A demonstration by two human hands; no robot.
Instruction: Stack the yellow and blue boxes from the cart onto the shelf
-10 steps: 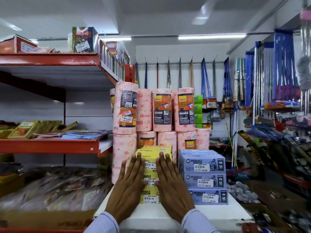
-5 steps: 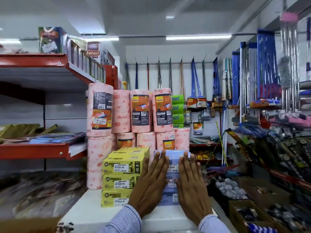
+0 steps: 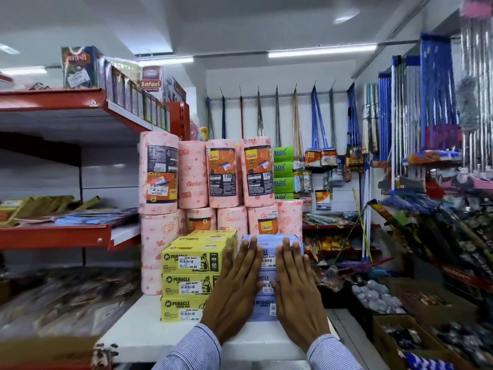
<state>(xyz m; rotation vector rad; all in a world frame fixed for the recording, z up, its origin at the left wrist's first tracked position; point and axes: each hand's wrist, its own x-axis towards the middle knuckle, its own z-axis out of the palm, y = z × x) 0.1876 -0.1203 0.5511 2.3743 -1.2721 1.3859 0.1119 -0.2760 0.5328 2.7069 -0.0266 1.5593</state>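
A stack of three yellow boxes [image 3: 190, 283] stands on the white shelf [image 3: 138, 335], in front of pink paper-towel rolls. Right beside it stands a stack of blue boxes [image 3: 266, 265], mostly hidden by my hands. My left hand [image 3: 234, 295] lies flat, fingers together, against the front left of the blue stack. My right hand [image 3: 297, 297] lies flat against its front right. Neither hand grips a box. No cart is in view.
Pink Gala towel rolls [image 3: 213, 180] are stacked two high behind the boxes. Red shelves [image 3: 61, 236] with flat packets run along the left. Brooms and mops [image 3: 416, 108] hang at the right, with cardboard boxes of goods [image 3: 394, 332] below.
One second ago both palms pressed on the yellow stack; they shifted right onto the blue stack and have stayed there. The view swung right.
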